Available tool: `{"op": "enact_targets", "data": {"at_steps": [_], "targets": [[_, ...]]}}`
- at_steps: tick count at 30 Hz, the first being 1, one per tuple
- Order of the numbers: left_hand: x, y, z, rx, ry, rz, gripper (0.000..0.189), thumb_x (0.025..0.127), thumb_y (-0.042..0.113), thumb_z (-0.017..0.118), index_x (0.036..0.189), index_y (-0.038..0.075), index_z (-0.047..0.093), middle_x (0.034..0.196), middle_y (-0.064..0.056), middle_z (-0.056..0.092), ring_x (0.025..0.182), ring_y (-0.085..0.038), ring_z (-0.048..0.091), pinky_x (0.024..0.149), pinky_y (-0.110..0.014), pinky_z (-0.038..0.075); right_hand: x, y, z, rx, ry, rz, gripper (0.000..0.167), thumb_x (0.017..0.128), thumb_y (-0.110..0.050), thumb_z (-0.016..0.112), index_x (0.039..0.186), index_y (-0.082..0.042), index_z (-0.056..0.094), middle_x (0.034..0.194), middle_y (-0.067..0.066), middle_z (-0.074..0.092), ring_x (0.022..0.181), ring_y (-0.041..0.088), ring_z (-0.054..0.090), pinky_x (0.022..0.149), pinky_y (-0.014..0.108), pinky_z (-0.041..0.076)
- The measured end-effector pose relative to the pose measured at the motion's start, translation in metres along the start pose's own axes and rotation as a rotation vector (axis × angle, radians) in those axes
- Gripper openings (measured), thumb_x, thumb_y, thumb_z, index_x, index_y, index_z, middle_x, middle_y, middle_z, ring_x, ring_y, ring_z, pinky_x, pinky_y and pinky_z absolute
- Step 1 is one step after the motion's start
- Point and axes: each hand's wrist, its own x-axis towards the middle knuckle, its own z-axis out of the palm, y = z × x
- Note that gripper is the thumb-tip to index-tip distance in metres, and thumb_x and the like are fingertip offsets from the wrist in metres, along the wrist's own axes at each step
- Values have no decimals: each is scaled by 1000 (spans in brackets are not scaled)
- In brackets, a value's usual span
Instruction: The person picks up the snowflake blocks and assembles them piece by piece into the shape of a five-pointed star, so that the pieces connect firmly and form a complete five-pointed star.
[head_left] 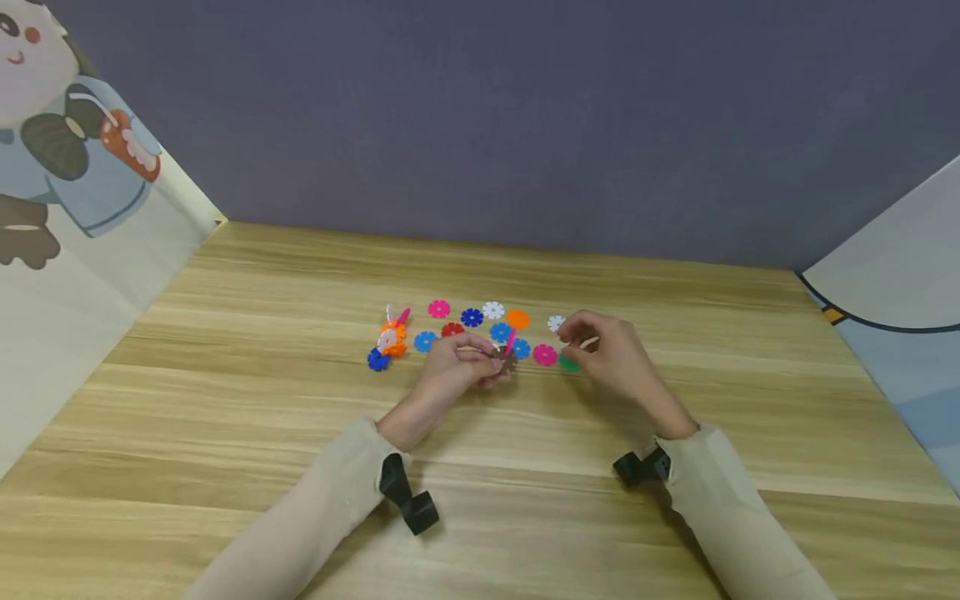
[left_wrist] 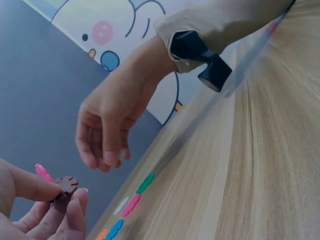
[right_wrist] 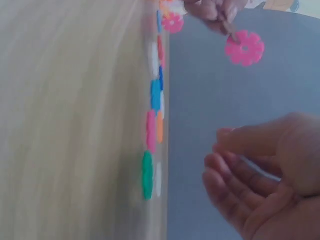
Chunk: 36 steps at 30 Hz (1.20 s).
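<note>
My left hand (head_left: 461, 362) pinches a brown notched plastic disc (left_wrist: 68, 185) between thumb and fingers. A pink notched disc (right_wrist: 245, 48) is joined edge-on to the brown one. In the head view a small white piece (head_left: 496, 347) shows beside the pink disc; how it is attached cannot be made out. My right hand (head_left: 615, 354) hovers just above the right end of the loose discs, its fingers loosely bent and holding nothing. Beneath it lies a green disc (head_left: 570, 360), partly covered in the head view. A white disc (head_left: 556, 323) lies by its fingertips.
Several loose discs lie flat on the wooden table (head_left: 525, 492), including an orange disc (head_left: 517, 319), a dark blue disc (head_left: 472, 317) and a pink disc (head_left: 545, 355). To their left stands an assembled figure (head_left: 390, 340) of joined discs. A grey wall (head_left: 510, 125) rises behind.
</note>
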Motion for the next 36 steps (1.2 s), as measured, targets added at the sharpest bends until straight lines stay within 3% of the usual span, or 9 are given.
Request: {"op": "enact_targets", "data": {"at_steps": [12,23,31,36], "targets": [[-1,-2,1,-30,-5,16,16,83,-12,59,97,-7,56,104,-28,67,71,-15,69,63,-22,55,2,14,2,-180,-209,191,36,85,-8,69,115,8,59,102,21,62,90,30,58,81,43,50],[-2,-2,3,-4,-23,14,16,82,-11,60,97,-6,57,102,-26,68,72,-15,69,63,-22,56,0,12,3,-157,-239,245,23,83,-6,70,101,4,60,91,15,58,83,24,54,74,36,48],[-2,-3,5,-8,-30,6,14,83,-11,60,95,-5,57,100,-26,68,71,-14,69,64,-24,56,-2,13,4,-135,-227,213,23,80,-3,72,98,0,57,86,11,59,77,20,53,70,31,46],[-3,-3,5,-5,-35,15,14,83,-11,60,96,-6,56,102,-28,67,70,-13,69,65,-23,56,-2,11,4,-103,-216,196,20,81,2,68,98,-1,57,89,13,61,82,23,57,75,37,50]]}}
